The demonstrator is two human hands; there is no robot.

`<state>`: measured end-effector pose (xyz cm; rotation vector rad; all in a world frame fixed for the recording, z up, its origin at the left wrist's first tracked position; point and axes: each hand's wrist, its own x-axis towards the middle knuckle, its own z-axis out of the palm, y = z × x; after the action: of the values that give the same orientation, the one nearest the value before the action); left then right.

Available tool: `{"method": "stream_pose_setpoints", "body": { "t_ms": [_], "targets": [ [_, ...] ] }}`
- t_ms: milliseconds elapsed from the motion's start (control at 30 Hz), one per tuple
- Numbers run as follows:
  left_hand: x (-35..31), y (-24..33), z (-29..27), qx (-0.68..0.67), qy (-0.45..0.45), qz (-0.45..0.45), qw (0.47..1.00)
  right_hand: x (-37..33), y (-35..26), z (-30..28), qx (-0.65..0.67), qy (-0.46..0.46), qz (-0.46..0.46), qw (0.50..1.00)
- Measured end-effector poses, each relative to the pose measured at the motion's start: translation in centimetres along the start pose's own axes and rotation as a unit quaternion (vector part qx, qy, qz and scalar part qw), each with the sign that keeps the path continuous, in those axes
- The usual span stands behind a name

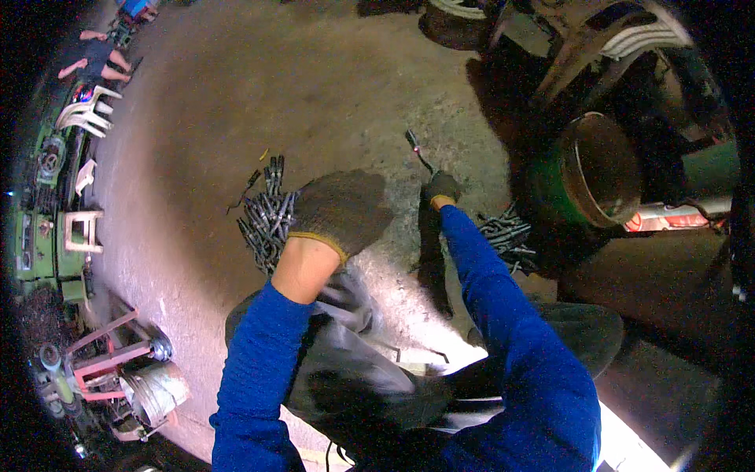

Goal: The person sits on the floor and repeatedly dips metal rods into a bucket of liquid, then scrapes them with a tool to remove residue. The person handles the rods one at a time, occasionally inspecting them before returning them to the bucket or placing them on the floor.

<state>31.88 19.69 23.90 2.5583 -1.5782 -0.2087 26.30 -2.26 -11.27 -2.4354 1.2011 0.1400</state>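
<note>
My left hand [338, 212], in a dark knit glove with a yellow cuff, is beside a pile of short dark metal rods [271, 208] on the floor. Its back faces up and is slightly blurred; its fingers cannot be made out. Farther right, my right hand [443, 187], also gloved, is closed on a thin, dark rod-like tool [422, 160]. The tool points away from me; its far end is thicker and dark, with a small pinkish patch. Its exact kind is unclear. A second pile of similar dark rods [507, 234] lies right of my right forearm.
A rusty green drum [578, 173] stands at right, near stacked chairs [641, 35]. Along the left are white plastic chairs [86, 114], a white stool [81, 232], green machinery [39, 244], a bucket [157, 389] on a red frame, and another person [102, 63]. A yellow scrap [264, 154] lies on the concrete.
</note>
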Motion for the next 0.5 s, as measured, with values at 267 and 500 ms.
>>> {"method": "stream_pose_setpoints", "body": {
  "t_ms": [267,500],
  "targets": [
    [2.5,-3.0,4.0,0.057,-0.214,-0.056,0.974,-2.7,0.2,0.2,0.057,0.011,-0.047,0.997],
    [0.0,-4.6,21.0,-0.061,-0.119,-0.176,0.975,-15.3,-1.0,2.4,0.362,-0.133,-0.067,0.920]
  ]
}}
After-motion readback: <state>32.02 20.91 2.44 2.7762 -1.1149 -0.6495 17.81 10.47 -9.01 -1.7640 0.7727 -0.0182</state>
